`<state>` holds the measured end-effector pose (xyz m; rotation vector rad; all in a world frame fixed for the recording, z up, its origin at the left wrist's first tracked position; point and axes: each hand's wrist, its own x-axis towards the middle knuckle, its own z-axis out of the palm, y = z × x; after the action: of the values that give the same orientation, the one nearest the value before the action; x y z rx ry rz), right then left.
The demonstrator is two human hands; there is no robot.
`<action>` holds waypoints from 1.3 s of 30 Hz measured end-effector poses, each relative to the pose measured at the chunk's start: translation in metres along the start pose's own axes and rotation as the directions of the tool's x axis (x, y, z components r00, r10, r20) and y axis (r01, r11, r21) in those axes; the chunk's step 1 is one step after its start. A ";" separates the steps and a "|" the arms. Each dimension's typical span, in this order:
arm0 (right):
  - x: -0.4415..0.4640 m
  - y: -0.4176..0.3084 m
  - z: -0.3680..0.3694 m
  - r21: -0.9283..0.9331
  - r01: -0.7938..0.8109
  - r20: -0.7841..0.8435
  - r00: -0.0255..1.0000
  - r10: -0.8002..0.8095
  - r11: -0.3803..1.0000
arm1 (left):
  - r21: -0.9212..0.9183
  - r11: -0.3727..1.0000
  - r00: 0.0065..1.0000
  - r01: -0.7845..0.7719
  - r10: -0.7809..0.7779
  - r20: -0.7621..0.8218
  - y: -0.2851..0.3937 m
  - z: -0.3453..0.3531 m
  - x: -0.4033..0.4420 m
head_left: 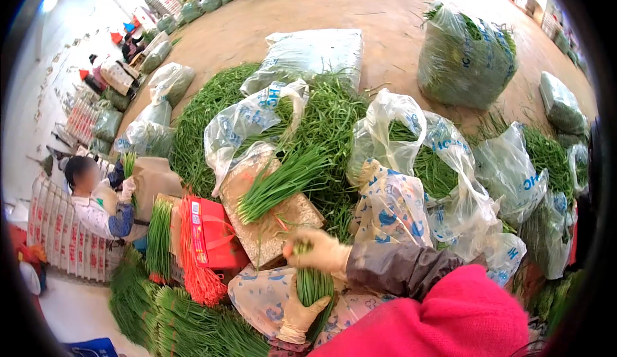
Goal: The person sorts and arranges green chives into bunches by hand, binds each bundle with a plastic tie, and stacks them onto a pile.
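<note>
Both my hands wear pale gloves and are at a bunch of thin, chive-like green stalks (314,286) above my lap. My left hand (299,313) is wrapped round the lower part of the bunch. My right hand (321,251) is closed at its upper end, slightly blurred. Just beyond them, a loose sheaf of the same stalks (283,183) lies on a tan board (299,219). To the left of the board stands a red box (222,232) with a hank of orange-red ties (194,254) draped over it.
Heaped greens (209,119) and clear plastic bags (443,158) surround the board. Tied bunches (186,321) lie at lower left. A co-worker (103,206) sits at left holding stalks. A large filled bag (466,61) stands on the brown floor (385,10), and a white package (312,55) lies behind.
</note>
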<state>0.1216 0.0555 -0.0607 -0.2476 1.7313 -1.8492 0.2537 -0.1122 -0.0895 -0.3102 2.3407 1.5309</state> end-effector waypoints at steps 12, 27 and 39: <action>0.017 -0.250 -0.152 -0.445 0.700 -0.142 0.560 -0.816 0.558 | -0.258 0.946 0.962 0.194 -0.133 0.238 -0.050 -0.025 -0.014; 0.042 -0.111 0.042 0.162 0.210 0.635 0.726 -0.265 0.964 | -0.879 0.463 0.955 -0.114 0.295 0.032 0.066 -0.060 0.024; 0.050 -0.092 0.033 -0.516 0.812 0.688 0.582 -0.433 0.272 | -0.895 0.446 0.876 0.029 0.420 0.238 0.047 -0.031 0.039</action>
<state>0.0715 -0.0006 0.0188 -1.8783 2.1757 -1.0479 0.1970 -0.1221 -0.0535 0.1190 1.0553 2.5378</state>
